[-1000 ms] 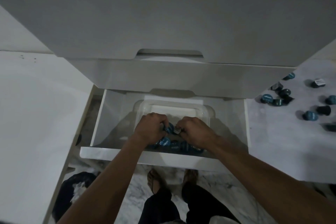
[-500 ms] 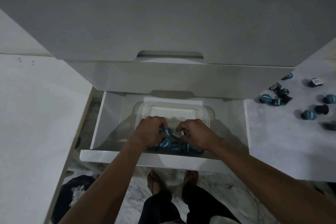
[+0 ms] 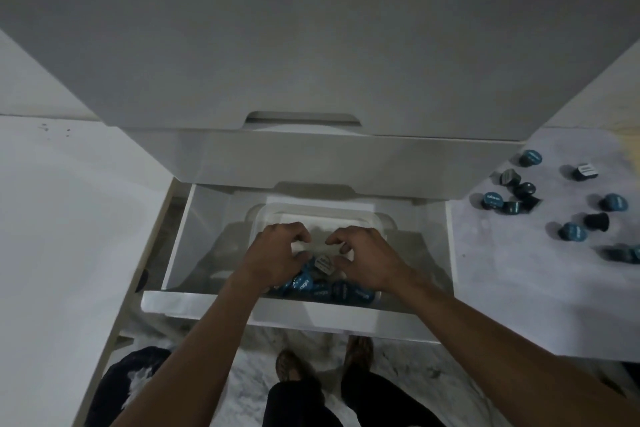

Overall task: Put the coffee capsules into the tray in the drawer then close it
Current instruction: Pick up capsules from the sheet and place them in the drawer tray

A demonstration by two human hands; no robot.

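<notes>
The white drawer stands pulled open below me. Inside it is a clear plastic tray with several teal coffee capsules piled at its near end. A grey-topped capsule lies on top of the pile. My left hand and right hand hover side by side just above the pile, fingers loosely curled and apart, with nothing held in either. Several more capsules lie scattered on the marble counter at the right.
Closed white drawer fronts rise above the open drawer, and the one just above overhangs the tray's far end. A white counter lies to the left. On the marble floor, my feet stand below the drawer beside a dark bag.
Both hands gripped capsules over the tray before. Their fingers have now spread and the capsules lie on the pile. The hands have lifted slightly.
</notes>
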